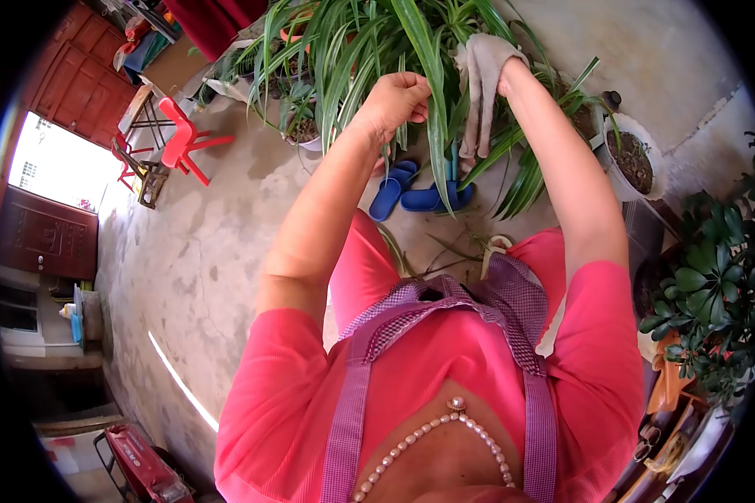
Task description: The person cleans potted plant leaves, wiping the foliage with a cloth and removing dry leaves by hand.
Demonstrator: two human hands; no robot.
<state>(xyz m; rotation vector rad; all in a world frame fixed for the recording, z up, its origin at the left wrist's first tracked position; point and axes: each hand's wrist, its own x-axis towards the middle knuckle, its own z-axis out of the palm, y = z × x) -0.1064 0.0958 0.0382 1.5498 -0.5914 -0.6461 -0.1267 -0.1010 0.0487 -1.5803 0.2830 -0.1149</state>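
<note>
A large spider plant with long green-and-white striped leaves fills the top middle of the view. My left hand is closed in a pinch at the edge of one broad striped leaf, which hangs down past the fingers. Over my right hand lies a grey cloth, its end dangling among the leaves. The cloth hides most of the fingers, and the hand appears to grip it. Below the leaves, blue slippers rest on the concrete floor.
A white pot of soil stands at the right, above a dark-leaved plant. Another potted plant is left of the leaves. Farther left are a red chair and an open doorway. Loose leaves lie near my feet.
</note>
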